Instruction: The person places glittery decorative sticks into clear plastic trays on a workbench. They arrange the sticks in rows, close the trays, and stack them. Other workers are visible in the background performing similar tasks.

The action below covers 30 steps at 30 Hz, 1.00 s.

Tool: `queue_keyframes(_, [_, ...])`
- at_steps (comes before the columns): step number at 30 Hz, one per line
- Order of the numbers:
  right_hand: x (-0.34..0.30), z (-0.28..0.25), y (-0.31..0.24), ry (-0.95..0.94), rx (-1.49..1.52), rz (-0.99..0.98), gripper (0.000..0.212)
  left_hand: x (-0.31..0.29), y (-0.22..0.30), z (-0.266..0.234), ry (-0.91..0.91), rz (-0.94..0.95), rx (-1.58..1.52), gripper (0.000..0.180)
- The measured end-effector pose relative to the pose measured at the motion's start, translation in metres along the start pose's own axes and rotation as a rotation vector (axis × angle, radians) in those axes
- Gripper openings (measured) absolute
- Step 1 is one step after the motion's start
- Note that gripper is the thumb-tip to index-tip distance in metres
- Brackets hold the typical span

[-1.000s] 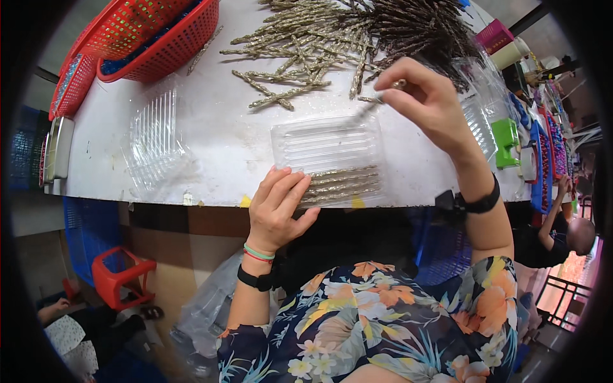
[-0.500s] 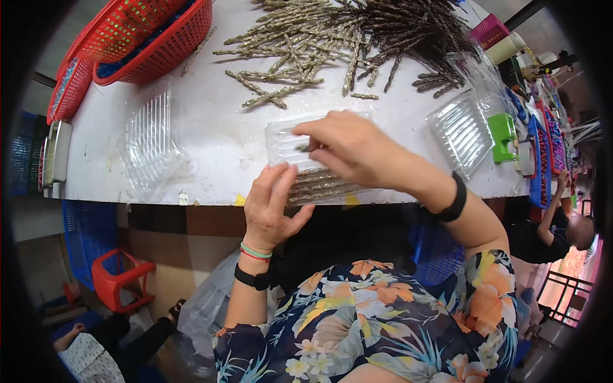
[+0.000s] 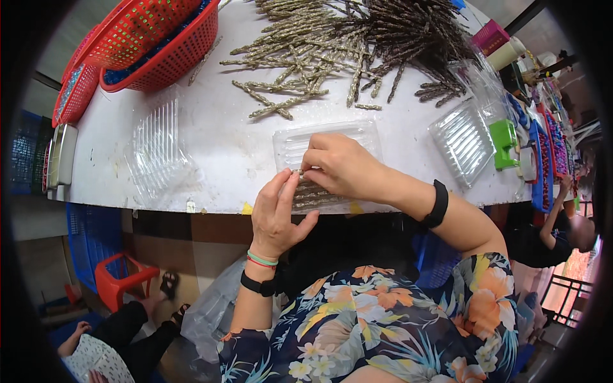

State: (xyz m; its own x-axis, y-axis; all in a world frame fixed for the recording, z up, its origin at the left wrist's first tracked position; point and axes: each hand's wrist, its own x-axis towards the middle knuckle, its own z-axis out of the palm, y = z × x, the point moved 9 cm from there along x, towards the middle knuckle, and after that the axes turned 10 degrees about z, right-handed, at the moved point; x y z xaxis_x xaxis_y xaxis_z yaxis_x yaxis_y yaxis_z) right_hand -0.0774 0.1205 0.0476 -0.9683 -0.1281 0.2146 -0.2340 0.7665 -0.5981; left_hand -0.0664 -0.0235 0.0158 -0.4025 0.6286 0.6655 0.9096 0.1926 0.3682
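A clear ridged plastic tray (image 3: pixel 290 142) lies at the table's front edge. Dark bronze beaded strands (image 3: pixel 314 195) fill its near grooves side by side. Bent over the tray, my right hand (image 3: pixel 341 165) pinches the tip of a beaded strand between thumb and forefinger; most of that strand is hidden under the hand. My left hand (image 3: pixel 276 210) rests at the tray's left edge, fingers stretched, thumb apart, fingertips touching by the same strand tip. Farther back lie a heap of pale gold beaded strands (image 3: pixel 300 64) and a heap of dark brown beaded strands (image 3: pixel 418 38).
Empty clear trays lie left (image 3: pixel 159 147) and right (image 3: pixel 465 143). Red plastic baskets (image 3: pixel 163 60) stand at the back left. A green tape dispenser (image 3: pixel 504 143) and blue bin (image 3: pixel 540 166) are at the right. A red stool (image 3: pixel 124 277) and a seated person (image 3: pixel 102 351) are below left.
My right hand has lowered toward the near grooves, and its fingertips now meet the strand tip beside my left fingertips. My left hand stays at the tray's left edge.
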Motion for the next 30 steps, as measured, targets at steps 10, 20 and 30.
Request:
queue_keyframes(10, [0.030, -0.007, 0.036, -0.124, 0.001, 0.179, 0.017, 0.005, 0.006, 0.001, -0.050, 0.013, 0.079, 0.058])
queue_keyframes(20, [0.087, -0.024, 0.072, 0.070, -0.426, 0.190, 0.010, 0.007, 0.005, 0.001, -0.052, 0.034, 0.121, 0.060])
queue_keyframes(30, [-0.009, -0.091, 0.029, 0.008, -0.038, 0.223, 0.013, -0.001, 0.000, 0.001, 0.005, -0.010, 0.041, 0.062])
